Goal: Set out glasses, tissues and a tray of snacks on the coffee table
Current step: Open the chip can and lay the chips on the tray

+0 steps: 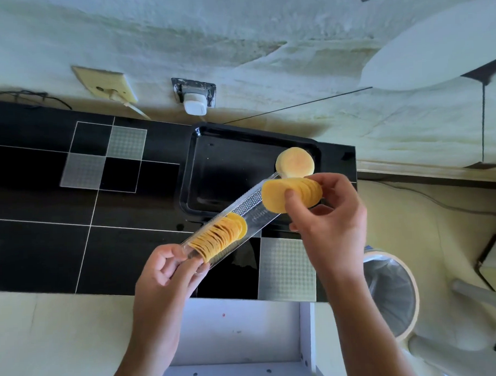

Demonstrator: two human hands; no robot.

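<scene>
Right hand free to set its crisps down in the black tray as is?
Probably yes. The right hand holds a stack of crisps just over the black tray, whose floor looks bare; only the clear sleeve crosses its near edge.

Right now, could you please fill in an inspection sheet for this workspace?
Surface: black glossy table with grey checker squares.
Job's things: black tray holding one stack of crisps; clear crisp sleeve half full; no glasses or tissues seen.
Clutter: nothing seen.
Grips: left hand holds the sleeve's near end; right hand holds a crisp stack.
Cables: plug in a wall socket; thin wire along the wall.
Surroundings: lined bin, white shelf.
</scene>
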